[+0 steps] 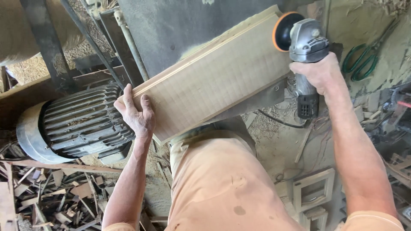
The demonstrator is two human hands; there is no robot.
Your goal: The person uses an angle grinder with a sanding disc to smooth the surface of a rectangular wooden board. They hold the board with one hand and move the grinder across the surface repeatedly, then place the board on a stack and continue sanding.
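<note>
A pale wooden board (214,81) lies slanted across the middle of the view, from lower left to upper right. My left hand (136,113) grips its lower left end, thumb on top. My right hand (316,72) holds a grey angle grinder (305,47) by its body. The grinder's orange-rimmed black disc (282,31) rests against the board's upper right end. Its dark cable (278,121) trails down past my right forearm.
A large ribbed electric motor (72,124) sits at the left, beside my left hand. Wood scraps (51,196) litter the lower left floor. Green-handled shears (366,57) hang at upper right. Small wooden frames (313,190) lie on the sawdust at lower right.
</note>
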